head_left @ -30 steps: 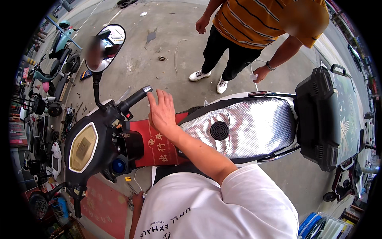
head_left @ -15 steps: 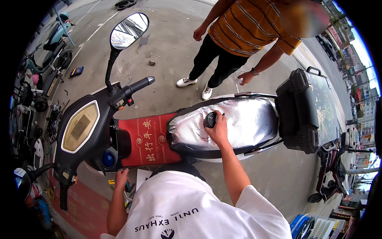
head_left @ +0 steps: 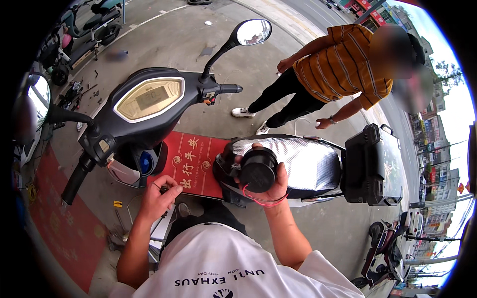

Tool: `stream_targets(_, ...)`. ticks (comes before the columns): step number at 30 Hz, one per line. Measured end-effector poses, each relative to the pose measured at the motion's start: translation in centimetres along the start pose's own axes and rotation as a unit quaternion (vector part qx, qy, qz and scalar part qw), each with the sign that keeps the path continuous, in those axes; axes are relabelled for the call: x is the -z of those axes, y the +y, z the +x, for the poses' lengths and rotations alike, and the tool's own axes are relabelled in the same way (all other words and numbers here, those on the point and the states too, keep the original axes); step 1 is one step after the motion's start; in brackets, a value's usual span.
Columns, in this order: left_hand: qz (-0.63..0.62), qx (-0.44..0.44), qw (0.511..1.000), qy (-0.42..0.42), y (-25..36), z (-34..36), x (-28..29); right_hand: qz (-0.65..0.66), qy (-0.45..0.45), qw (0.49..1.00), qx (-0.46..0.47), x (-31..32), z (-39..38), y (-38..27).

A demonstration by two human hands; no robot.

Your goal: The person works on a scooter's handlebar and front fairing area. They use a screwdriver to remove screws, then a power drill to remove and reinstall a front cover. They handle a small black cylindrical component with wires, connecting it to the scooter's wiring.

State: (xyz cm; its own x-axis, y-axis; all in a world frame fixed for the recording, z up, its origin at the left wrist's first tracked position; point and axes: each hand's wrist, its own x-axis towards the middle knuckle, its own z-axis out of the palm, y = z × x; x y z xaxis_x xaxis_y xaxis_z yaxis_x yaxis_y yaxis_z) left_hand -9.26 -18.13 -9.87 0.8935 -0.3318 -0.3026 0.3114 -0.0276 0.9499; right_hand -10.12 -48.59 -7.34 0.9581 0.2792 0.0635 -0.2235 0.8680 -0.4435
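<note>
My right hand (head_left: 279,186) is closed around a round black horn (head_left: 258,170), raised above the front part of the scooter's silver-covered seat (head_left: 305,164). Thin red wires (head_left: 258,199) hang from it and loop across my wrist. My left hand (head_left: 158,202) has its fingers pinched together at the near edge of the red floor mat (head_left: 191,166). A small dark thing shows at those fingertips, too small to name. The electric scooter (head_left: 144,92) stands across in front of me, its handlebar to the left.
A person in an orange striped shirt (head_left: 328,64) stands beyond the seat. A black top box (head_left: 370,164) sits behind the seat. Parked scooters (head_left: 92,35) stand at the far left, and another scooter (head_left: 385,248) at the lower right. Tools (head_left: 119,218) lie on the ground by my left arm.
My right hand has lifted the horn off the seat toward me and turned it, so the red wires show. My left hand has risen to the mat's edge. The view has shifted.
</note>
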Motion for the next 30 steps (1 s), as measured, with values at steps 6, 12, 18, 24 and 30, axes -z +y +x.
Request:
stream_targets(6, -0.05, -0.062, 0.995, -0.056, 7.4, -1.0, -2.6, 0.035, 0.028, 0.997, -0.056, -4.0, -1.2, 2.7)
stream_targets(12, 0.035, -0.07, 0.991, -0.112, 7.7, -0.8, -2.9, 0.035, 0.061, 0.995, -0.063, -4.6, -1.2, 4.2)
stream_targets(18, -0.058, -0.119, 0.985, -0.11, 7.3, -2.2, -2.6, -0.054, 0.083, 0.987, -0.127, -5.3, -1.0, 4.8)
stream_targets(24, -0.078, -0.108, 0.986, -0.102, 7.0, -1.8, -3.0, -0.016, 0.119, 0.987, -0.11, -4.7, -2.5, 5.2)
stream_targets(30, -0.094, -0.105, 0.989, -0.051, 5.1, -3.0, -1.2, -0.111, 0.113, 0.978, -0.132, -5.7, -0.7, 5.2)
